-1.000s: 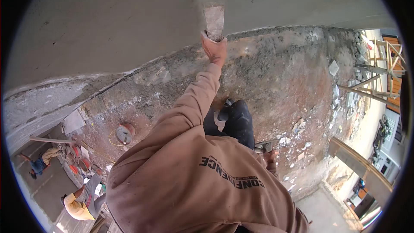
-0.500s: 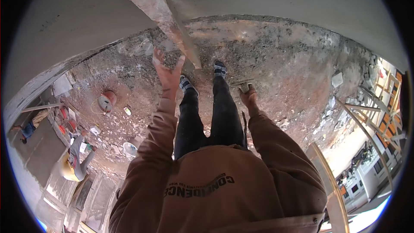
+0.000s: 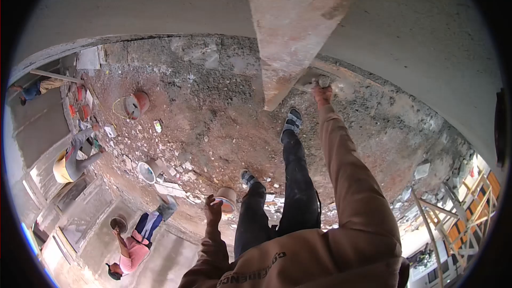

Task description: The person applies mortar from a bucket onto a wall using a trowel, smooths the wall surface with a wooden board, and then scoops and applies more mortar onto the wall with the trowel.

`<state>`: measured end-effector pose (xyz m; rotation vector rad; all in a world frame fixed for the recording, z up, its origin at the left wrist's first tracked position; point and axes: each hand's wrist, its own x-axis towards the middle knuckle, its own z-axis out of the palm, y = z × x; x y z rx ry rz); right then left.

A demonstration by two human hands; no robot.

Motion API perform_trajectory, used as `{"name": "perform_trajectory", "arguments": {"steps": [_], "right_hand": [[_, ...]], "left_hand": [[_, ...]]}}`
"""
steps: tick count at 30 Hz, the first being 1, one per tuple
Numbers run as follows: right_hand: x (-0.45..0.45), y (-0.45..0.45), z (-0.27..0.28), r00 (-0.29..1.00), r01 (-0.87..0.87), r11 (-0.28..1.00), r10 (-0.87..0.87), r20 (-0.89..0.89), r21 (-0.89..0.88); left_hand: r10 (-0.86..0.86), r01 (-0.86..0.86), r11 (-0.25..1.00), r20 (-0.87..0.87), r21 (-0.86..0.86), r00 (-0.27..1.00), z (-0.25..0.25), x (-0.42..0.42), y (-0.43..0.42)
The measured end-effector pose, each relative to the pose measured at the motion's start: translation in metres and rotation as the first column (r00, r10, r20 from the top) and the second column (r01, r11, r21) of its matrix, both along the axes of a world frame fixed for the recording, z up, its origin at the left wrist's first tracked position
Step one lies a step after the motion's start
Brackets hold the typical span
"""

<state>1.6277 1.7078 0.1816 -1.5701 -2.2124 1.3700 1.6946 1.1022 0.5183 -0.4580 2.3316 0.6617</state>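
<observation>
A long board [image 3: 293, 26] stands against the grey plastered wall, its wide end toward the camera and its narrow end down near the floor. My right hand [image 3: 322, 95] is closed on the handle of a flat plastering tool [image 3: 309, 81], low by the wall base and just right of the board. Away from the board, my left hand [image 3: 213, 210] is beside my left leg with nothing seen in it, its fingers loosely bent and apart. Just beyond it is an orange bucket [image 3: 226, 196].
Rubble covers the ground [image 3: 213, 122]. At the left are a red bucket [image 3: 140, 104] and a white bucket [image 3: 148, 172]. A person in pink [image 3: 136, 253] holds a round pan; two other people are farther left. Wooden framing [image 3: 453, 213] stands at the right.
My left hand has let go of the board and dropped back to my side. My right hand has moved forward to the wall base with the tool. The view has turned.
</observation>
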Motion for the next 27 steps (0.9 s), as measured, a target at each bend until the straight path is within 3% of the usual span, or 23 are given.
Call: {"name": "perform_trajectory", "arguments": {"steps": [1, 3, 4, 6, 8, 9, 10, 11, 13, 16, 17, 19, 20, 21, 23, 24, 27], "right_hand": [[-0.003, 0.012, -0.024, 0.997, -0.079, 0.995, 0.078, 0.026, 0.061], [-0.005, 0.037, -0.089, 0.962, -0.272, 0.94, 0.265, 0.061, 0.208], [-0.017, 0.038, -0.045, 0.951, -0.274, 0.946, 0.241, 0.193, 0.17], [-0.028, 0.032, 0.01, 0.867, -0.264, 0.957, 0.178, 0.466, 0.125], [-0.004, 0.025, 0.018, 0.96, -0.139, 0.99, 0.134, 0.244, 0.003], [0.016, 0.024, 0.001, 0.896, -0.311, 0.949, 0.312, 0.316, -0.056], [0.033, 0.015, -0.003, 0.795, -0.487, 0.873, 0.448, 0.408, -0.009], [0.056, 0.0, -0.002, 0.542, -0.741, 0.671, 0.592, 0.596, 0.008], [0.096, -0.034, 0.008, 0.083, -0.954, 0.276, 0.624, 0.777, -0.12], [0.14, -0.111, 0.094, 0.189, -0.904, 0.378, 0.772, 0.607, -0.2], [0.149, -0.138, 0.121, -0.065, -0.959, 0.137, 0.746, 0.663, -0.248], [0.161, -0.192, 0.18, -0.231, -0.947, -0.025, 0.746, 0.625, -0.321], [0.175, -0.211, 0.194, -0.098, -0.941, 0.112, 0.812, 0.576, -0.318], [0.189, -0.232, 0.204, 0.042, -0.913, 0.244, 0.854, 0.518, -0.327], [0.205, -0.282, 0.231, 0.155, -0.898, 0.333, 0.852, 0.5, -0.288], [0.212, -0.307, 0.246, 0.124, -0.926, 0.295, 0.828, 0.547, -0.237], [0.213, -0.359, 0.262, 0.178, -0.917, 0.35, 0.79, 0.586, -0.192]], "left_hand": [[0.092, -0.094, 0.995, 0.091, 0.022, 0.992, 0.004, 0.004, 0.003], [-0.039, 0.036, 0.996, 0.041, 0.083, 0.998, 0.001, 0.02, -0.005], [-0.057, 0.05, 0.99, 0.045, 0.13, 0.997, 0.005, 0.02, -0.001], [0.072, -0.079, 0.986, 0.057, 0.143, 0.996, 0.011, 0.037, -0.011], [0.116, -0.12, 0.98, 0.032, 0.161, 0.993, 0.019, 0.045, -0.019], [0.147, -0.149, 0.976, 0.029, 0.156, 0.989, 0.026, 0.05, -0.025], [0.178, -0.179, 0.972, 0.02, 0.154, 0.984, 0.037, 0.056, -0.034], [0.21, -0.209, 0.966, 0.008, 0.155, 0.978, 0.047, 0.064, -0.045], [0.261, -0.248, 0.954, -0.064, 0.168, 0.963, 0.047, 0.099, -0.086], [0.354, -0.318, 0.921, -0.144, 0.225, 0.924, 0.044, 0.159, -0.145], [0.423, -0.383, 0.876, -0.086, 0.293, 0.902, 0.033, 0.181, -0.169], [0.294, -0.266, 0.948, -0.163, 0.173, 0.942, 0.029, 0.212, -0.211], [0.23, -0.213, 0.971, -0.182, 0.108, 0.956, 0.031, 0.234, -0.224], [0.153, -0.156, 0.984, -0.037, -0.089, 0.988, 0.028, 0.247, -0.241], [0.195, -0.196, 0.978, -0.023, -0.072, 0.981, 0.027, 0.278, -0.277], [0.351, -0.37, 0.926, -0.187, -0.08, 0.918, 0.016, 0.292, -0.289], [0.367, -0.389, 0.907, -0.148, -0.16, 0.918, 0.011, 0.288, -0.321]]}}
